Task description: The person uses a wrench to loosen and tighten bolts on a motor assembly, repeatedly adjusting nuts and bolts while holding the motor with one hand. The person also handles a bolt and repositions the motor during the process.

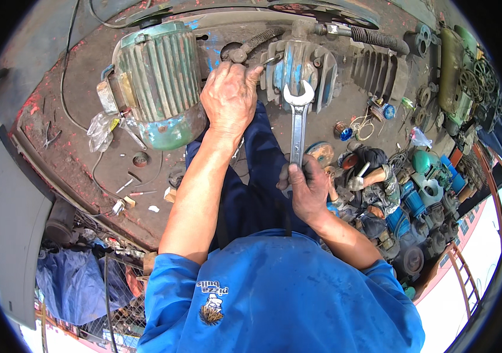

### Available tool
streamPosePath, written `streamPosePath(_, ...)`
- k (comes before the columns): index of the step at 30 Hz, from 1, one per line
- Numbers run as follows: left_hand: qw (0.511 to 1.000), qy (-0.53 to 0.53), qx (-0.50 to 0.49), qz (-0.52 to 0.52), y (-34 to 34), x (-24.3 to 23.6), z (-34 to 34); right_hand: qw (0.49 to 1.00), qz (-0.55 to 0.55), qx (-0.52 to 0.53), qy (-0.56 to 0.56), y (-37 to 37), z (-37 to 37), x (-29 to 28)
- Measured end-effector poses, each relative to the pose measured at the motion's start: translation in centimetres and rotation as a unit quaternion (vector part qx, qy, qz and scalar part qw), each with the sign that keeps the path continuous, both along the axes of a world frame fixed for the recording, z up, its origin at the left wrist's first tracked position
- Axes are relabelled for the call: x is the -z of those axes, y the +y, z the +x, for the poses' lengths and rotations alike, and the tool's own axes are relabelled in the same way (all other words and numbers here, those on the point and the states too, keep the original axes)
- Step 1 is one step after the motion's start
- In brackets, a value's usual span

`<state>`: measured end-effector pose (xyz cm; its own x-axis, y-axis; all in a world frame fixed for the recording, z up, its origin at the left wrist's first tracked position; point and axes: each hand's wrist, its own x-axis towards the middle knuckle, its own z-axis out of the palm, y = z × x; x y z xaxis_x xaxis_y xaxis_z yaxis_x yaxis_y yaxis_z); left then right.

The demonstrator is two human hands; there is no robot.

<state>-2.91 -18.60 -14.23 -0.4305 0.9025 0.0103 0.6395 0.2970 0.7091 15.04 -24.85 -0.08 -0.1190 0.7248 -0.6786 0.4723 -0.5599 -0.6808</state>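
Observation:
My left hand [228, 101] reaches to the elbow fitting [238, 55] of a corrugated hose, fingers curled; what they grip is hidden. Just right of it sits a finned compressor head [325, 70] with flaking blue paint and a small metal pipe. My right hand [305, 189] is closed around a large chrome open-end wrench [298, 129], held upright in the picture with its jaw over the compressor's lower part. A green ribbed electric motor [157, 82] stands left of my left hand.
A co-worker [380, 182] crouches among piled motors at right. Loose hand tools [51, 136], cables and a plastic bag [101, 132] lie on the stained ground. Cylinders and pulleys [468, 82] are stacked at far right. A blue tarp [74, 282] and mesh fence are at lower left.

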Motion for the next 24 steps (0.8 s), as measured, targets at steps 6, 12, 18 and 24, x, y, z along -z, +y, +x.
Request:
streamPosePath(6, 0.997, -0.017, -0.078, -0.024, -0.3, -1.5, 3.6, 1.000, 0.000, 0.005, 0.000, -0.2, 0.9, -0.3)
streamPosePath(12, 0.990, -0.023, -0.041, -0.132, -0.2, -5.3, 3.8, 1.000, -0.002, 0.006, -0.009, -0.2, 1.2, -0.9)
streamPosePath(18, 0.975, -0.136, 0.030, -0.176, -0.6, -8.6, 4.2, 0.999, -0.025, 0.024, -0.009, -0.4, 2.0, -0.5)
streamPosePath(24, 0.983, -0.121, 0.117, -0.077, -1.1, -7.2, 3.0, 0.999, 0.013, 0.012, -0.029, -0.5, 2.7, -0.9)
